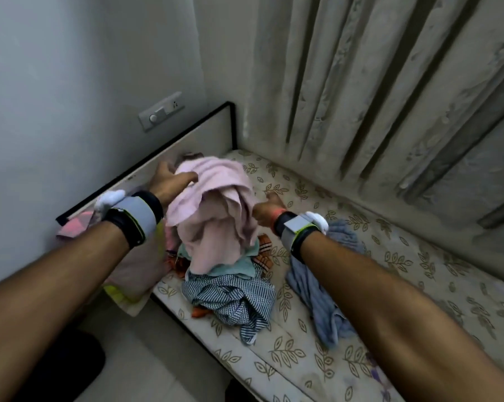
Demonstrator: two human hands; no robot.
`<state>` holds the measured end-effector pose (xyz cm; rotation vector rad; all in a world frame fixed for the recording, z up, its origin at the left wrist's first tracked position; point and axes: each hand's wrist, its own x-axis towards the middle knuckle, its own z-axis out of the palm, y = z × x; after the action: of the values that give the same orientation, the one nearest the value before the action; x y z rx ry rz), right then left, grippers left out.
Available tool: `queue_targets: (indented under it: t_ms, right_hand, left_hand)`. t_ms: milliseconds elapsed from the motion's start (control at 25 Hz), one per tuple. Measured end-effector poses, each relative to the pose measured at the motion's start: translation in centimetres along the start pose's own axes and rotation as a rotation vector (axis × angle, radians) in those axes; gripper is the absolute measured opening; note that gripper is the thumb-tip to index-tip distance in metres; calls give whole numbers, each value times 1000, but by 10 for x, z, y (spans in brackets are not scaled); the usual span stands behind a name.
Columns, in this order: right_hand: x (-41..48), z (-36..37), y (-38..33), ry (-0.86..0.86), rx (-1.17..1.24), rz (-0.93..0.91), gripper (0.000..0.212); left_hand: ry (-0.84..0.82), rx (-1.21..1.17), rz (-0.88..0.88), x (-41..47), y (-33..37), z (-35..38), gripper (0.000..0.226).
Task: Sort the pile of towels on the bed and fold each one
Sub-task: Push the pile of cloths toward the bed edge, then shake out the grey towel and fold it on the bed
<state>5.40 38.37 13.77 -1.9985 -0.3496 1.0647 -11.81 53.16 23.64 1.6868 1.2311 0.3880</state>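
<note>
A: Hand status?
B: Left hand [169,184] and right hand [266,210] each grasp the pink towel [216,219], one per side.
A: Towel location?
B: Raised above the pile [230,297] on the bed [300,361], near the headboard [207,132].

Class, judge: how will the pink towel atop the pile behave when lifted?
Probably floppy: the pink towel sags in deep folds beside the left hand. Likely light for its size: thin edges drape over the pile. Unlikely to slip; it looks matte.
</note>
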Motion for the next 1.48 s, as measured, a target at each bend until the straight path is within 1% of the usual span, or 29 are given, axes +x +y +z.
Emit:
queue_targets:
  t_ms: [40, 80, 120, 160, 200, 280, 320, 400, 480, 520, 600, 640, 680, 720, 800, 880, 920, 960, 1000, 1040, 1080, 1120, 1160, 1200, 1240, 1280, 1320, 1400, 1480]
  right_hand:
    - [3, 0, 12, -3, -24, 28, 65]
    - [3, -1, 26, 3, -42, 79, 55]
    - [8, -2, 43, 12, -11, 117, 40]
    - [8, -3, 57, 16, 32, 165, 21]
    - [5, -5, 68, -5, 81, 202, 8]
    - [0, -13, 94, -71, 165, 257, 6]
    - [-1, -21, 114, -80, 153, 286, 6]
    - [-9, -34, 154, -38, 134, 356, 19]
    - [-17, -49, 206, 1, 91, 426, 31]
    - [-18, -55, 233, -9, 8, 453, 31]
    - [-21, -65, 301, -40, -170, 522, 24]
    - [-23, -68, 335, -30, -176, 570, 16]
    - [-30, -70, 362, 13, -188, 574, 12]
    - [-37, -72, 380, 52, -215, 574, 20]
    - [-41, -70, 425, 126, -165, 626, 47]
    - [-37, -59, 467, 114, -137, 687, 74]
    - [-32, -53, 478, 137, -122, 692, 91]
    - [-26, -46, 489, 163, -63, 672, 108]
    - [-19, -40, 494, 197, 4, 621, 118]
    - [-12, -32, 494, 243, 83, 550, 120]
    - [-4, -27, 497, 296, 155, 515, 112]
    - [1, -23, 499, 366, 214, 489, 94]
    - [5, -23, 497, 443, 233, 478, 65]
    - [7, -27, 489, 507, 229, 472, 31]
    - [7, -35, 479, 544, 217, 447, 10]
    - [2, -40, 469, 564, 192, 406, 12]
    - [-14, -57, 449, 572, 173, 373, 17]
    - [-33, -66, 435, 547, 127, 368, 29]
    - [-42, -71, 428, 581, 52, 318, 37]
  left_hand:
    - [-40, -9, -16, 2, -10, 6, 41]
    - [-81, -38, -35, 2, -17, 14, 28]
    - [-121, -41, -68, 6, -24, 25, 29]
    - [-160, -30, -86, 9, -32, 36, 35]
    - [-210, -25, -100, 8, -37, 46, 39]
    - [-327, -38, -134, 11, -48, 73, 35]
    - [-388, -45, -162, 7, -50, 90, 27]
    - [-469, -68, -193, -5, -50, 116, 7]
    - [-593, -117, -204, -22, -50, 150, 18]
    - [-626, -117, -206, -30, -50, 164, 22]
    - [-673, -25, -209, -39, -68, 202, 23]
    - [-705, 8, -221, -45, -83, 223, 19]
    - [-727, 25, -251, -49, -100, 240, 13]
    - [-733, 45, -281, -53, -114, 252, 7]
    - [-746, 117, -323, -64, -152, 283, 16]
    - [-740, 135, -381, -73, -192, 309, 25]
    - [-733, 123, -412, -77, -204, 315, 28]
    - [-734, 114, -456, -81, -221, 324, 30]
    - [-729, 124, -480, -83, -235, 329, 31]
    - [-727, 146, -489, -83, -245, 329, 32]
    - [-737, 159, -510, -84, -258, 332, 32]
    - [-750, 183, -530, -87, -268, 332, 32]
    - [-749, 196, -540, -88, -270, 330, 30]
    - [-749, 194, -538, -88, -266, 328, 29]
    - [-744, 180, -528, -89, -258, 326, 29]
    - [-734, 169, -512, -92, -248, 322, 28]
    - [-732, 152, -472, -98, -222, 318, 26]
    - [-748, 134, -430, -105, -197, 317, 20]
    - [-766, 172, -375, -108, -180, 325, 14]
